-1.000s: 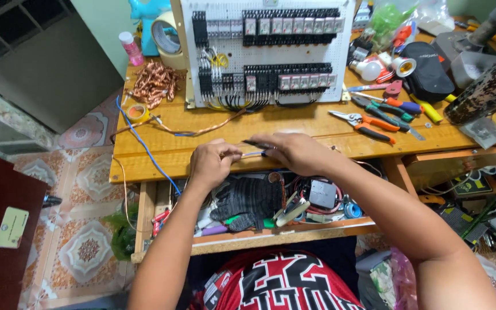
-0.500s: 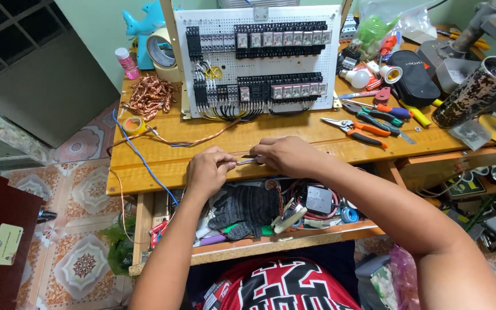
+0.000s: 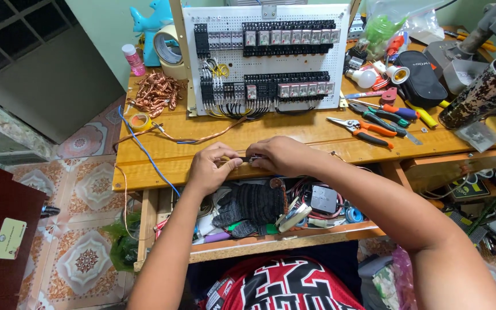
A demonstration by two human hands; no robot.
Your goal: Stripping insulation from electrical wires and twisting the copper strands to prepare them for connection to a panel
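Pinching from both sides, the left hand (image 3: 212,167) and right hand (image 3: 276,156) meet over the worktop's (image 3: 162,158) front edge, fingers closed on a small dark wire piece (image 3: 247,160) held between them. Below the hands, an open drawer (image 3: 271,241) holds a dark glove (image 3: 251,204) and tangled parts. Toward the back edge stands a white perforated panel (image 3: 265,57) carrying rows of black relays, with copper wire scraps (image 3: 157,92) near the back left corner and orange-handled pliers (image 3: 360,129) lying to the right.
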